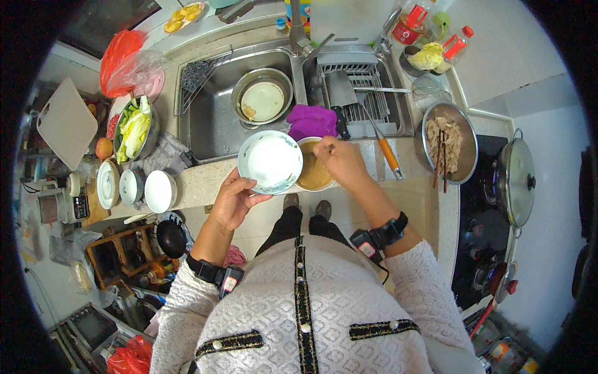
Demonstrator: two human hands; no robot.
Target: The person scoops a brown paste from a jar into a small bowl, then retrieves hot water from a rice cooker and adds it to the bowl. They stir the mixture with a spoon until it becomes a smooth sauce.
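My left hand [236,196] grips the rim of a patterned bowl [244,161], thumb on its near edge. The bowl's inside is bright white, with what looks like white powder [271,161] at the bottom. Just to its right, a white-rimmed bowl [317,189] of yellowish-brown liquid [310,173] sits at the counter's front edge. Over that bowl's right side is my right hand [338,159], fingers bunched and pointing into it. Whether they hold a utensil is hidden. A purple cloth [312,120] lies behind the bowl, beside a black handle [341,123].
A double steel sink [210,135] with a metal basin [237,93] lies behind. An orange-handled utensil [387,154] crosses the counter edge. On the right stand a steel bowl of pale food with chopsticks [444,163] and a lidded pan [519,177]. White bowls [160,190] and a cabbage bowl [154,135] are left.
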